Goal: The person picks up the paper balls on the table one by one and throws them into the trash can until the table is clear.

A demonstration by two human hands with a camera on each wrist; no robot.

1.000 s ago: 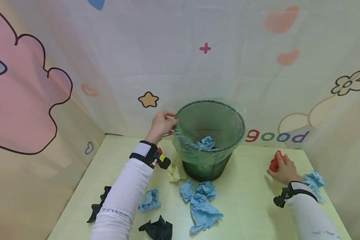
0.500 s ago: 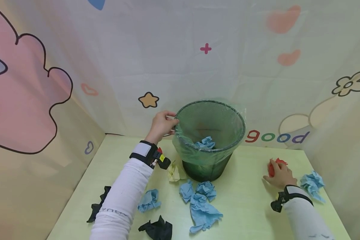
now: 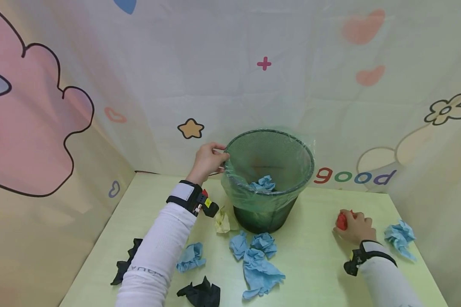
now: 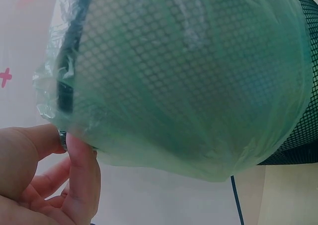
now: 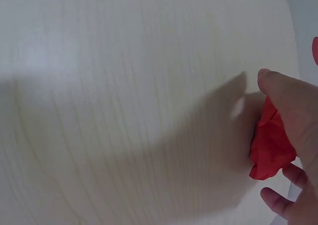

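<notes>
A dark mesh wastebasket (image 3: 265, 213) with a green plastic liner (image 4: 198, 86) folded over its rim stands at the back of the table. My left hand (image 3: 208, 160) pinches the rim at its left side, thumb and fingers over liner and edge. Blue crumpled paper (image 3: 264, 183) lies inside. On the right, my right hand (image 3: 356, 227) holds a red crumpled paper (image 5: 272, 143) low over the table, fingers curled around it. A blue crumpled paper (image 3: 400, 238) lies to the right of that hand.
In front of the basket lie several blue crumpled papers (image 3: 262, 273) and a pale yellow one (image 3: 222, 221). Black crumpled papers (image 3: 201, 293) sit nearer the front and left. A red scrap (image 3: 205, 192) shows behind the left wrist. A printed curtain (image 3: 223, 64) surrounds the table.
My right hand has drawn back toward me and slightly left with the red paper, uncovering more of the blue paper on the right. My left hand stays on the rim.
</notes>
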